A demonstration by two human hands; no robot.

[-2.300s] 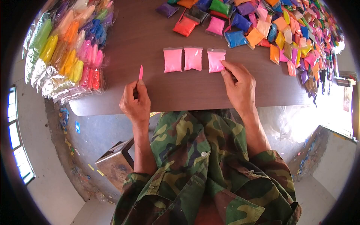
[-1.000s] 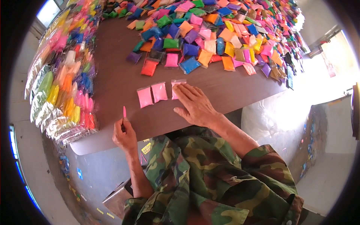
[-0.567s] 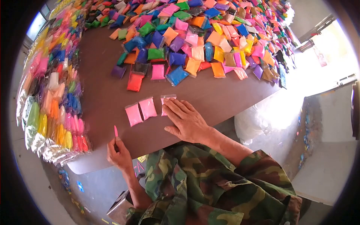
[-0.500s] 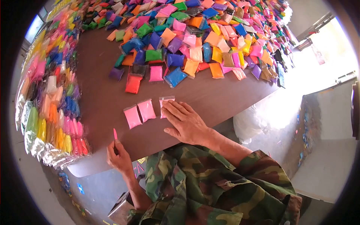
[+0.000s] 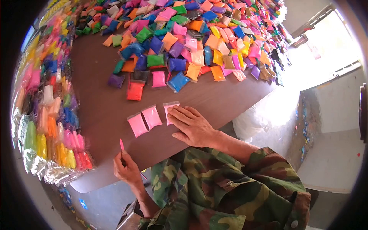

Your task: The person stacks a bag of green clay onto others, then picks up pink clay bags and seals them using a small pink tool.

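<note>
My left hand [image 5: 127, 168] is closed in a pinch around the lower end of a slim pink plastic clay tool [image 5: 121, 144], whose pointed tip sticks up over the table. With fingers stretched out, my right hand [image 5: 193, 126] lies flat on a small clear packet of pink clay [image 5: 171, 106] and covers much of it. To the left of that hand, two more pink packets lie side by side on the table, one nearer [image 5: 138, 125] and one a little farther [image 5: 152, 117].
A large heap of packets in many colours [image 5: 176, 63] spreads over the far side of the brown table [image 5: 99, 111]. Rows of longer bagged colours [image 5: 50, 126] line the left edge. A translucent white bag [image 5: 249, 124] stands beyond the right edge.
The whole view has shifted slightly. My left hand, with the pink tool, sits a little closer to the packets. My right hand stays flat on its packet.
</note>
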